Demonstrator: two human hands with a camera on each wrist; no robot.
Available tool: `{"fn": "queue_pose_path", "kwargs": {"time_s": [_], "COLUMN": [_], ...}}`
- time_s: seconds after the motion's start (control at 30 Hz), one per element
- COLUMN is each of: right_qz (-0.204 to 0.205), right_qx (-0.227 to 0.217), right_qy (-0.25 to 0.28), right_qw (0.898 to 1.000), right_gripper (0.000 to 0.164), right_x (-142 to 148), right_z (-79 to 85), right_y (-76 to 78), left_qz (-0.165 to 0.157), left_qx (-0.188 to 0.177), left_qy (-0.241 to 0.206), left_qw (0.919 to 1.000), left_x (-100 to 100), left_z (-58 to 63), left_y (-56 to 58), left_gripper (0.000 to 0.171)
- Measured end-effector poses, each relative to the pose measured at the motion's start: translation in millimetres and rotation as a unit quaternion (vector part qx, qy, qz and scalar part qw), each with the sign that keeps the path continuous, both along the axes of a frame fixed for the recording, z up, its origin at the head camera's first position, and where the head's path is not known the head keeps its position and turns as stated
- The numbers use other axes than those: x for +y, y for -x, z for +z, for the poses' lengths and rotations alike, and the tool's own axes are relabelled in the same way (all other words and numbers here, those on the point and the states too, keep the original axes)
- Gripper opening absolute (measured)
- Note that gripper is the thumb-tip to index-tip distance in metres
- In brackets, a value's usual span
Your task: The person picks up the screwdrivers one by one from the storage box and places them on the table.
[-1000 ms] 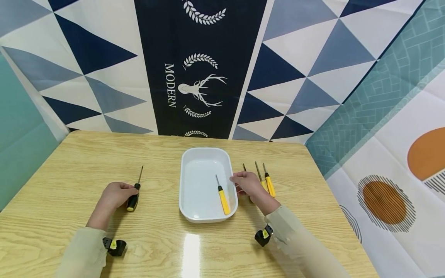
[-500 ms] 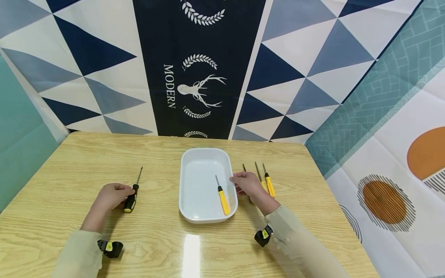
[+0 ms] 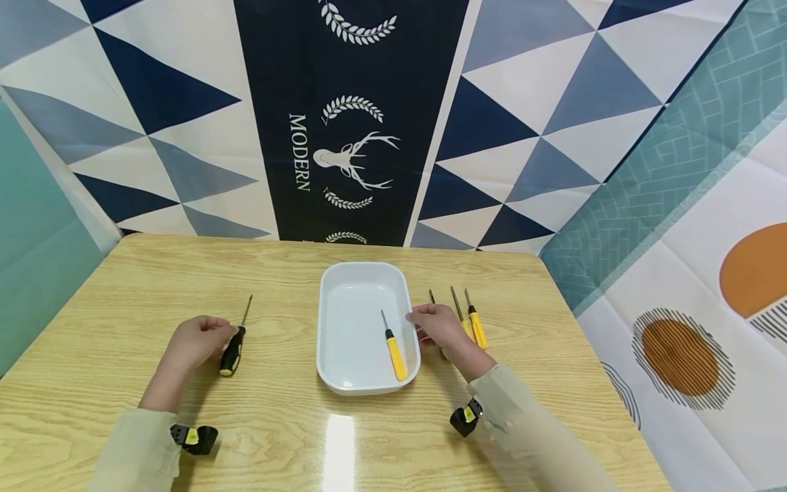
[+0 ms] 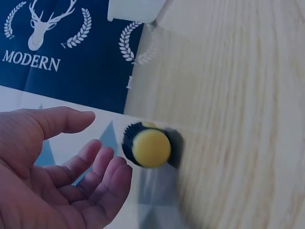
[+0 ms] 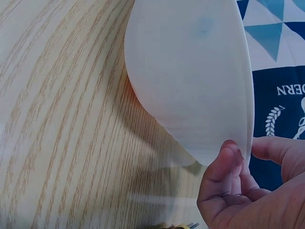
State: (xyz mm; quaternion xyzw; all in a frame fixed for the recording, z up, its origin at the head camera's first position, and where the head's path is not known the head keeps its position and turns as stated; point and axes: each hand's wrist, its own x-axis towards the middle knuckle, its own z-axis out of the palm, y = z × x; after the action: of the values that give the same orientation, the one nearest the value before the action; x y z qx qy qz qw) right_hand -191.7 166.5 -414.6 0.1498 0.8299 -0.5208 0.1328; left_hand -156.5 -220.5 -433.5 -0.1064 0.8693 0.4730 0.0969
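My left hand [image 3: 198, 342] is beside a black-handled screwdriver [image 3: 231, 352] with a yellow butt end, which lies on the table at the left, shaft pointing away from me. In the left wrist view, thumb and fingers [image 4: 110, 179] stand apart from each other, clear of the handle's yellow end [image 4: 151, 148]. With my right hand [image 3: 439, 324] I pinch the right rim of a white tray [image 3: 349, 328]; the right wrist view shows thumb and fingertips on either side of its edge. Inside the tray lies a yellow screwdriver [image 3: 395, 355] with a black collar.
Right of the tray, partly behind my right hand, lie more screwdrivers, among them a yellow-handled one [image 3: 476, 328]. The wooden table [image 3: 277, 424] meets a patterned cloth backdrop [image 3: 363, 137] at its far edge.
My left hand shifted the black screwdriver slightly left, then let go of it; its fingers have lifted a little off the handle. The right hand and tray have stayed put.
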Motion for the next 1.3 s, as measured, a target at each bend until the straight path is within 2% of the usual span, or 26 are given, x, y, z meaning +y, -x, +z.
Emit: {"fn": "queue_pose_path", "kwargs": {"time_s": [0.23, 0.33, 0.63, 0.83, 1.1, 1.3], "right_qz": [-0.004, -0.006, -0.006, -0.006, -0.007, -0.008], "right_qx": [0.000, 0.001, 0.001, -0.002, -0.006, -0.008], "right_qy": [0.003, 0.004, 0.006, 0.005, 0.005, 0.003], "right_qw": [1.000, 1.000, 1.000, 1.000, 1.000, 1.000], "right_gripper": [0.027, 0.027, 0.028, 0.028, 0.027, 0.027], "right_x": [0, 0, 0, -1, -1, 0], "right_z": [0.6, 0.9, 1.3, 1.9, 2.4, 1.9], "right_y": [-0.6, -1.0, -1.6, -1.4, -1.3, -1.6], "left_qz": [-0.013, -0.007, -0.037, -0.044, -0.047, -0.056], "left_qx": [0.030, 0.043, 0.056, 0.048, 0.024, 0.011], "left_qy": [0.001, -0.011, -0.065, -0.099, -0.125, -0.143], "left_qw": [0.9995, 0.9990, 0.9956, 0.9929, 0.9908, 0.9880], "left_x": [17, 28, 61, 81, 105, 124], "left_z": [17.7, 22.3, 39.7, 44.6, 43.7, 45.6], "left_y": [0.6, 1.7, 1.0, 4.8, 12.0, 13.0], "left_gripper": [0.059, 0.057, 0.051, 0.044, 0.040, 0.040]}}
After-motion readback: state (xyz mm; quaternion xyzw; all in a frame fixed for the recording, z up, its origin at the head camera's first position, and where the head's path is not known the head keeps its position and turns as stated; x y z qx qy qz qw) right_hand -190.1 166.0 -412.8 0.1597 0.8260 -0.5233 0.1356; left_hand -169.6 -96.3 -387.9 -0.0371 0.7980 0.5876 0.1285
